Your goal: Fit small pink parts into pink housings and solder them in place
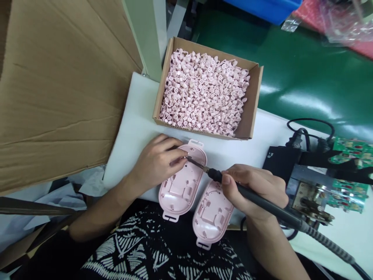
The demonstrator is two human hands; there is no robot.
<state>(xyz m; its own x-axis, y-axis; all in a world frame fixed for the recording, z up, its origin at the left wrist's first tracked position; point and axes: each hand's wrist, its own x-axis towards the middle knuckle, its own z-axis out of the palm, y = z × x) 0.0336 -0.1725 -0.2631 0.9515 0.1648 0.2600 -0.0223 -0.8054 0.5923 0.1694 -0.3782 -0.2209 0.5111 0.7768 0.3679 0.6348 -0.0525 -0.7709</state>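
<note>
My right hand (253, 186) is wrapped round the black handle of a soldering iron (247, 194). The iron's tip reaches into the upper end of a pink oval plastic shell (182, 190) with a strap loop at each end. At that spot the fingers of my left hand (159, 161) are pinched together over the shell's left rim; whether they hold a small part there is hidden. A second pink shell (214, 217) of the same shape lies to the right, nearer my body, partly behind my right hand.
An open cardboard box (255, 101) full of small pink plastic parts stands behind the shells. To the right are a black device (279, 163), a metal mechanism (310, 200) and green circuit boards (349, 151). Large brown cardboard (64, 85) rises on the left; a blue bin (265, 9) sits at the back.
</note>
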